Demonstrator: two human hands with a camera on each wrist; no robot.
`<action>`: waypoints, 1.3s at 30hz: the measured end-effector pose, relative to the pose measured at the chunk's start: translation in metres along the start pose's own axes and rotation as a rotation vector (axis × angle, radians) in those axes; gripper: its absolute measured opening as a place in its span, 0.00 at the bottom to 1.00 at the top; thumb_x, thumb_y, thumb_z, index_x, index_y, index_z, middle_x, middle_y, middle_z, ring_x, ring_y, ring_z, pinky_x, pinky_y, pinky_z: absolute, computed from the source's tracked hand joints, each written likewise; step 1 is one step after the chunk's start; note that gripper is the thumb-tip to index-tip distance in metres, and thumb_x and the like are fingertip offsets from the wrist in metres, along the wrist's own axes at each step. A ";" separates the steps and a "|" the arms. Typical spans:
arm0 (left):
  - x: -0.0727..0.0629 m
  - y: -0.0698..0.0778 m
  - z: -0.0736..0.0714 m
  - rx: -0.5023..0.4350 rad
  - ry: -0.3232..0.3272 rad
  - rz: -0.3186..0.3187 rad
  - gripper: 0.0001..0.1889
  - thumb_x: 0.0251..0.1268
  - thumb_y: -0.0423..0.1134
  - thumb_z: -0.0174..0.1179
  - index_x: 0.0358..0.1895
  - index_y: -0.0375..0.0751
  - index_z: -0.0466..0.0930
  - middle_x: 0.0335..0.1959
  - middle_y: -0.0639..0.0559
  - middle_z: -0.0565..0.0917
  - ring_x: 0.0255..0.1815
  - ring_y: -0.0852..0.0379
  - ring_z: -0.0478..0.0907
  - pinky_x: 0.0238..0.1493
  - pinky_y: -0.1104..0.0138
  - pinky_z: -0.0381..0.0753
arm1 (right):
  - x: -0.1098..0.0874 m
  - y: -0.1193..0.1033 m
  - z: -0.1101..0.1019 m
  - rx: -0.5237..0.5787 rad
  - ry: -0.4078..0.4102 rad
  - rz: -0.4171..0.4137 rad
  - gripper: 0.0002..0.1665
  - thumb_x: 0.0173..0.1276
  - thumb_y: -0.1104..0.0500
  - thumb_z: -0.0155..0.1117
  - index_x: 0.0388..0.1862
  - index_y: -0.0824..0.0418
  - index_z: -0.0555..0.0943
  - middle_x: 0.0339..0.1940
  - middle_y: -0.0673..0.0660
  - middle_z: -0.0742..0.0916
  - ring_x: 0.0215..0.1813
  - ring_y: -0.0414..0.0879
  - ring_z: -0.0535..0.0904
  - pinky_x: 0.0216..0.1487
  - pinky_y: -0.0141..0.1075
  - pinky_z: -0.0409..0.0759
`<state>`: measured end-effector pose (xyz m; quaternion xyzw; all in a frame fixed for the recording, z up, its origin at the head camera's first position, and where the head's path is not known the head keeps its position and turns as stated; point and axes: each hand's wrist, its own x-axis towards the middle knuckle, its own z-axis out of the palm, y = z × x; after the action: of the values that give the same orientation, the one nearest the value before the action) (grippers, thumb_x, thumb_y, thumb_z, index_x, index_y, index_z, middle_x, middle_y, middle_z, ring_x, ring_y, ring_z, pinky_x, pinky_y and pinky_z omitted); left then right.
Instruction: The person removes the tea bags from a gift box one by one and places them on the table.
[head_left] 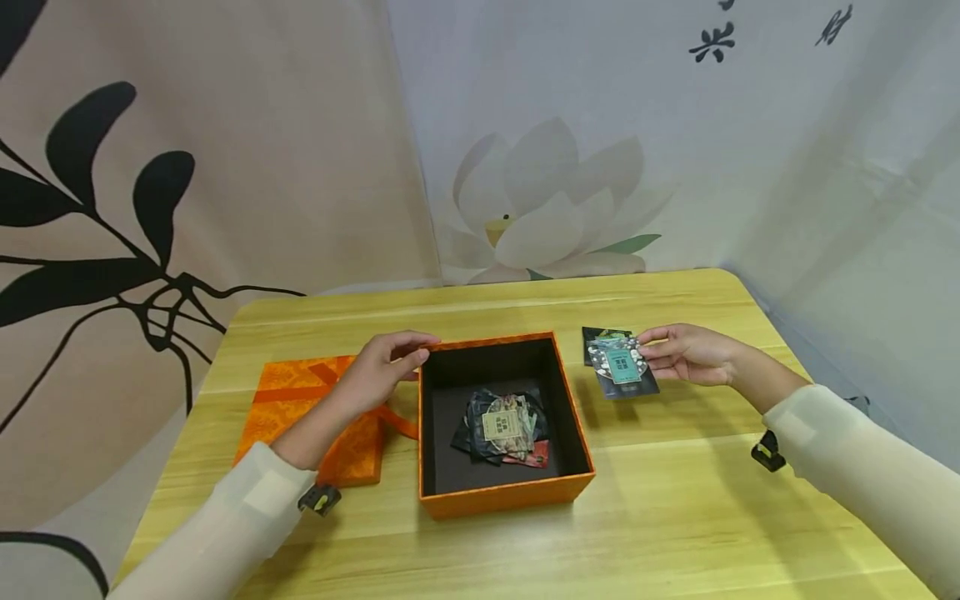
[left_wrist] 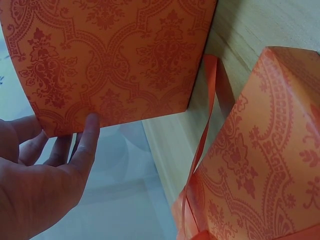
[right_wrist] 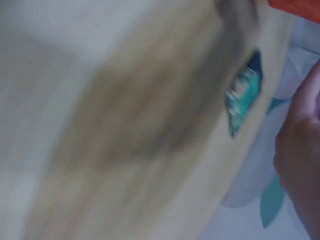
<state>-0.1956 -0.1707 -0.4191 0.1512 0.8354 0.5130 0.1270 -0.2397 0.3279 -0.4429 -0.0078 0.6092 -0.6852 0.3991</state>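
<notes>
An orange patterned box (head_left: 510, 497) with a dark inside stands on the table, its top uncovered. My left hand (head_left: 386, 364) grips its back left corner; in the left wrist view, fingers of the left hand (left_wrist: 50, 175) lie on both sides of that corner. Several flat printed sachets (head_left: 501, 425) lie heaped on the box floor. To the right of the box, my right hand (head_left: 693, 354) pinches a dark sachet with a teal label (head_left: 622, 367) by its edge. Partly behind it, another dark sachet with green print (head_left: 592, 335) lies on the table.
Left of the box lies an orange patterned lid (head_left: 300, 400) with an orange ribbon (left_wrist: 212, 85) running toward the box. Beyond the wooden table's far edge (head_left: 480, 292) hangs a printed cloth backdrop (head_left: 300, 167). The right wrist view is blurred.
</notes>
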 end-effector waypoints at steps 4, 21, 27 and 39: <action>0.000 0.000 0.000 -0.002 0.001 -0.002 0.19 0.81 0.36 0.54 0.68 0.38 0.78 0.64 0.38 0.80 0.62 0.36 0.78 0.56 0.51 0.86 | 0.006 0.018 -0.001 0.009 0.069 0.035 0.08 0.83 0.67 0.50 0.49 0.59 0.77 0.36 0.52 0.83 0.38 0.41 0.81 0.51 0.36 0.87; 0.000 0.000 0.001 0.001 0.005 -0.009 0.18 0.81 0.35 0.54 0.68 0.37 0.78 0.65 0.38 0.80 0.62 0.37 0.79 0.56 0.51 0.86 | 0.012 0.032 0.003 -0.279 0.289 0.118 0.22 0.81 0.64 0.56 0.66 0.77 0.71 0.41 0.58 0.87 0.41 0.46 0.88 0.50 0.42 0.89; 0.001 -0.001 0.001 0.007 0.002 -0.007 0.19 0.81 0.36 0.54 0.69 0.37 0.77 0.65 0.38 0.80 0.62 0.37 0.79 0.56 0.50 0.86 | 0.004 0.007 0.013 -0.642 0.328 0.091 0.24 0.82 0.61 0.54 0.63 0.82 0.74 0.48 0.67 0.87 0.44 0.51 0.87 0.47 0.45 0.89; 0.001 -0.001 0.001 -0.002 0.002 0.001 0.18 0.81 0.34 0.54 0.68 0.37 0.78 0.65 0.38 0.80 0.63 0.35 0.78 0.56 0.50 0.86 | 0.015 -0.076 0.161 -0.845 0.122 -0.221 0.09 0.78 0.61 0.62 0.46 0.66 0.86 0.36 0.61 0.87 0.36 0.51 0.84 0.41 0.39 0.88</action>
<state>-0.1966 -0.1698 -0.4205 0.1512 0.8349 0.5140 0.1261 -0.2112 0.1817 -0.3444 -0.1950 0.8540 -0.4135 0.2482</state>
